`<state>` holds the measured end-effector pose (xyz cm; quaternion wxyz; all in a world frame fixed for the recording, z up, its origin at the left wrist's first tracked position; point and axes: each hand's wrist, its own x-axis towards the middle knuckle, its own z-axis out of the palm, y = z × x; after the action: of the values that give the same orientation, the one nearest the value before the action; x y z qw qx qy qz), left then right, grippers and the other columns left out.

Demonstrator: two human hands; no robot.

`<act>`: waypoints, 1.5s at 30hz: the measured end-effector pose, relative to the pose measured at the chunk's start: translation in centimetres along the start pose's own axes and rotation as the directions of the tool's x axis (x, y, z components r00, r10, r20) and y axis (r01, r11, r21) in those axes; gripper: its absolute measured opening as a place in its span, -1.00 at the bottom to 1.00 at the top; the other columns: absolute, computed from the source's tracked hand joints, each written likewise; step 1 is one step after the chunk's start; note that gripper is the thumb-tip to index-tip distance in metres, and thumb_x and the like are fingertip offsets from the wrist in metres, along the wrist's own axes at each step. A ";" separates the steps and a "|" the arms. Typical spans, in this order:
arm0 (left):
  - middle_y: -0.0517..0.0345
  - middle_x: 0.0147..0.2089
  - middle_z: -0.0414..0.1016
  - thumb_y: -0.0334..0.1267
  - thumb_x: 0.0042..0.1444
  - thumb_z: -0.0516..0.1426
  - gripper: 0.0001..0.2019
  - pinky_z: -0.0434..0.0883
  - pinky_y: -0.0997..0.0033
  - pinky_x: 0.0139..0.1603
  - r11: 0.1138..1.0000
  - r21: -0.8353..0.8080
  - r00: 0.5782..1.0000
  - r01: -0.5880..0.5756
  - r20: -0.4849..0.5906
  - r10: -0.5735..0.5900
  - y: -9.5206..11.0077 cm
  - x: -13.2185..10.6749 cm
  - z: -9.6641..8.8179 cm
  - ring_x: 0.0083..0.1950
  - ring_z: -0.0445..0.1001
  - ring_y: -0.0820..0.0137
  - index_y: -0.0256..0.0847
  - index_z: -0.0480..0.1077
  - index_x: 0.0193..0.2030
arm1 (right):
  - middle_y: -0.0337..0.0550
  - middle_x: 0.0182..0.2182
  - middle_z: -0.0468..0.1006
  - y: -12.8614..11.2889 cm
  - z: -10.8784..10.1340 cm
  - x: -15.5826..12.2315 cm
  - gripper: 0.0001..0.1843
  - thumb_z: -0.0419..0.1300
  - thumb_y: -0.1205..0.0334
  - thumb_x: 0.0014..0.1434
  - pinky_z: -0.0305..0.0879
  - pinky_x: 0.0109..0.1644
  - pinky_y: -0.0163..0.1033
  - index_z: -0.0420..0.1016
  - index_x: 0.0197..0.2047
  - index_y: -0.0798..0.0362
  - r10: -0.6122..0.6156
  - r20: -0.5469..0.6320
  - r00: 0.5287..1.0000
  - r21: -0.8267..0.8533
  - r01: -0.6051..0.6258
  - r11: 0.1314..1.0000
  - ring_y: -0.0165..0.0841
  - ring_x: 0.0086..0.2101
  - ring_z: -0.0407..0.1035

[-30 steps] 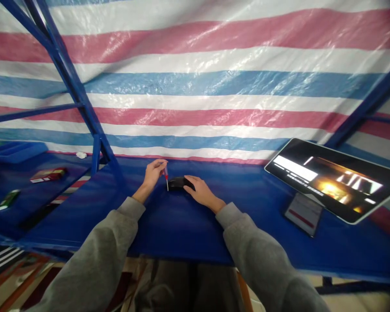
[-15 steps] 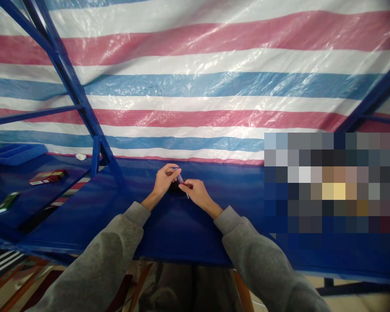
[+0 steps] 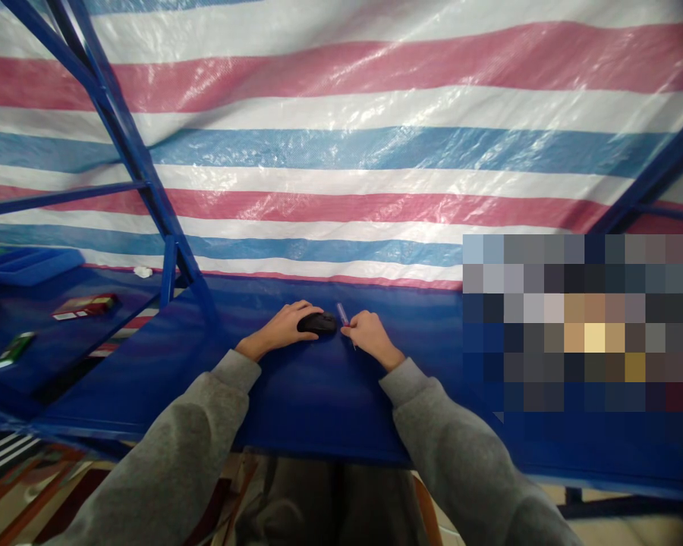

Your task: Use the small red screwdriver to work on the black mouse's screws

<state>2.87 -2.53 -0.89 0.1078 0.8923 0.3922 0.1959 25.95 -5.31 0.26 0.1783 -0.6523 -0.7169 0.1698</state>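
A black computer mouse (image 3: pixel 323 324) lies on the blue table (image 3: pixel 324 402) in front of me. My left hand (image 3: pixel 284 324) is closed around its left side, the thumb along the near edge and the fingers over the far edge. Just right of the mouse, my right hand (image 3: pixel 369 337) pinches a small screwdriver (image 3: pixel 342 311) with a clear purplish handle. The handle points up and away from me, and a thin metal shaft shows below my fingers. Mouse and screwdriver are apart.
On the left, a blue tray (image 3: pixel 34 265), a red box (image 3: pixel 84 306) and a green-and-white pack (image 3: pixel 14 349) rest on another blue surface. A crumpled white piece (image 3: pixel 142 271) lies behind them. Blue metal posts (image 3: pixel 158 205) stand before a striped sheet (image 3: pixel 376 182). The right side is pixelated.
My left hand has let go of the screwdriver, come down and taken hold of the mouse. My right hand has moved right with the screwdriver, uncovering the mouse.
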 end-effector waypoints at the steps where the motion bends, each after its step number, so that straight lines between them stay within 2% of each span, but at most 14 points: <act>1: 0.04 0.09 0.35 0.02 0.00 0.21 -0.44 0.23 0.20 0.10 1.000 0.006 1.000 0.002 0.002 -0.002 -0.1 0.0 0.0 0.09 0.34 0.19 -0.02 0.29 0.16 | -0.01 -0.46 0.58 -0.1 0.2 0.0 -0.74 0.19 0.11 0.03 0.24 -0.30 -0.32 0.58 -0.45 0.12 0.010 0.003 1.000 -0.047 -0.010 0.999 -0.27 -0.35 0.47; 5: 0.05 0.02 0.43 0.05 0.06 0.14 -0.51 0.24 0.23 0.10 1.000 0.010 0.999 0.029 -0.023 -0.029 -0.1 0.0 -0.6 0.03 0.37 0.21 -0.07 0.35 0.12 | 0.10 -0.31 0.58 -0.7 0.7 0.0 -0.68 0.17 0.06 0.06 0.28 -0.23 -0.27 0.57 -0.30 0.15 0.046 0.008 0.999 -0.186 -0.043 0.982 -0.18 -0.24 0.48; 10: 0.06 0.02 0.48 0.05 0.17 0.01 -0.57 0.27 0.29 0.09 0.994 -0.085 0.996 0.069 -0.056 -0.074 0.0 0.0 -0.9 0.01 0.42 0.24 -0.10 0.38 0.09 | 0.13 -0.28 0.57 -0.8 0.8 -0.4 -0.67 0.15 0.03 0.10 0.30 -0.22 -0.19 0.55 -0.26 0.12 -0.004 -0.006 1.000 -0.218 0.002 0.976 -0.13 -0.23 0.48; 13: 0.05 0.03 0.49 0.01 0.21 -0.04 -0.59 0.27 0.33 0.11 0.989 -0.138 0.990 0.061 -0.119 -0.078 0.0 0.1 -1.0 0.05 0.42 0.24 -0.14 0.42 0.03 | 0.10 -0.30 0.57 -0.8 0.7 -0.6 -0.66 0.10 -0.01 0.14 0.29 -0.22 -0.16 0.52 -0.26 0.08 -0.027 -0.073 0.997 -0.203 0.011 0.979 -0.12 -0.25 0.47; 17: 0.10 -0.05 0.54 -0.03 0.23 -0.06 -0.63 0.31 0.38 0.02 0.985 -0.145 0.981 0.098 -0.155 -0.121 -0.1 0.3 -1.2 -0.04 0.48 0.26 -0.11 0.44 -0.01 | 0.06 -0.24 0.56 -1.3 0.6 -0.3 -0.66 0.07 0.01 0.18 0.28 -0.19 -0.17 0.42 -0.10 0.05 -0.071 -0.181 0.981 -0.179 0.038 0.983 -0.16 -0.22 0.47; 20: 0.14 -0.18 0.58 -0.04 0.21 -0.03 -0.67 0.33 0.43 -0.12 0.980 -0.150 0.971 0.129 -0.182 -0.155 -0.2 0.4 -1.3 -0.16 0.52 0.27 -0.08 0.50 -0.13 | 0.10 -0.20 0.55 -1.6 0.8 0.7 -0.63 0.08 0.04 0.17 0.28 -0.17 -0.15 0.39 -0.04 0.07 -0.059 -0.143 0.988 -0.197 0.030 0.980 -0.13 -0.19 0.46; 24: 0.14 -0.27 0.59 0.00 0.19 0.00 -0.67 0.30 0.45 -0.25 0.979 -0.125 0.952 0.159 -0.242 -0.185 -0.3 0.8 -1.0 -0.25 0.52 0.27 -0.07 0.53 -0.21 | 0.13 -0.20 0.55 -1.3 1.2 2.0 -0.69 0.11 0.15 0.10 0.30 -0.16 -0.13 0.46 -0.12 0.09 -0.001 -0.079 0.997 -0.190 -0.014 0.982 -0.10 -0.17 0.46; 28: 0.09 -0.22 0.60 0.06 0.15 0.02 -0.64 0.25 0.43 -0.29 0.968 -0.085 0.918 0.236 -0.306 -0.250 -1.0 1.1 -0.6 -0.23 0.52 0.24 -0.04 0.55 -0.16 | 0.05 -0.25 0.57 -0.6 1.3 2.3 -0.70 0.12 0.18 0.07 0.30 -0.13 -0.15 0.50 -0.13 0.08 0.012 -0.122 0.992 -0.062 -0.020 0.998 -0.14 -0.18 0.45; 32: 0.05 -0.47 0.56 0.12 0.15 -0.01 -0.55 0.12 0.43 -0.44 0.954 -0.019 0.912 0.300 -0.287 -0.293 -2.1 1.4 -0.4 -0.43 0.45 0.30 -0.11 0.56 -0.44 | -0.10 -0.39 0.57 -0.6 1.3 1.8 -0.54 0.11 0.20 0.11 0.29 -0.09 -0.21 0.39 0.09 0.12 -0.018 -0.217 0.976 0.184 0.059 0.981 -0.26 -0.27 0.45; 34: 0.06 -0.55 0.50 0.14 0.14 -0.02 -0.49 0.06 0.43 -0.48 0.953 0.003 0.919 0.302 -0.266 -0.290 -2.4 1.5 -0.3 -0.50 0.40 0.34 -0.13 0.51 -0.57 | -0.20 -0.47 0.52 -0.9 1.4 1.5 -0.43 0.08 0.19 0.16 0.32 -0.13 -0.23 0.22 0.23 0.14 -0.062 -0.290 0.955 0.313 0.156 0.937 -0.33 -0.38 0.44; 36: 0.08 -0.56 0.48 0.13 0.15 -0.03 -0.48 0.03 0.44 -0.48 0.958 -0.002 0.925 0.287 -0.260 -0.277 -2.4 1.5 -0.3 -0.53 0.37 0.37 -0.14 0.48 -0.60 | -0.29 -0.50 0.46 -1.3 1.6 1.0 -0.35 0.03 0.18 0.19 0.36 -0.24 -0.27 0.01 0.32 0.10 -0.113 -0.336 0.935 0.434 0.260 0.862 -0.41 -0.50 0.39; 38: 0.09 -0.55 0.48 0.12 0.16 -0.05 -0.48 0.04 0.44 -0.48 0.962 -0.019 0.926 0.272 -0.267 -0.267 -2.2 1.5 -0.5 -0.53 0.35 0.38 -0.15 0.47 -0.59 | -0.33 -0.48 0.43 -1.8 1.8 0.5 -0.35 -0.01 0.15 0.22 0.37 -0.38 -0.31 -0.09 0.35 0.02 -0.162 -0.332 0.929 0.546 0.330 0.770 -0.47 -0.60 0.34; 41: 0.09 -0.46 0.52 0.09 0.16 -0.03 -0.54 0.14 0.45 -0.42 0.972 -0.090 0.929 0.216 -0.288 -0.233 -1.7 1.3 -0.8 -0.45 0.39 0.36 -0.15 0.50 -0.50 | -0.34 -0.44 0.41 -2.2 2.0 -0.1 -0.41 0.00 0.11 0.21 0.38 -0.47 -0.35 0.01 0.29 -0.05 -0.225 -0.300 0.927 0.655 0.371 0.658 -0.50 -0.61 0.36; 45: 0.08 -0.35 0.54 0.05 0.16 -0.01 -0.60 0.25 0.44 -0.28 0.976 -0.179 0.953 0.121 -0.256 -0.165 -1.4 1.2 -1.0 -0.33 0.43 0.33 -0.16 0.52 -0.37 | -0.33 -0.41 0.43 -2.2 2.2 -0.3 -0.47 0.11 0.13 0.13 0.45 -0.38 -0.31 0.11 0.16 -0.05 -0.253 -0.305 0.918 0.688 0.396 0.607 -0.44 -0.52 0.46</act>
<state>2.28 -0.69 -0.17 0.1392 0.8149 0.4497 0.3381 22.98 -5.88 -0.63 0.5170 -0.3945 -0.6739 0.3508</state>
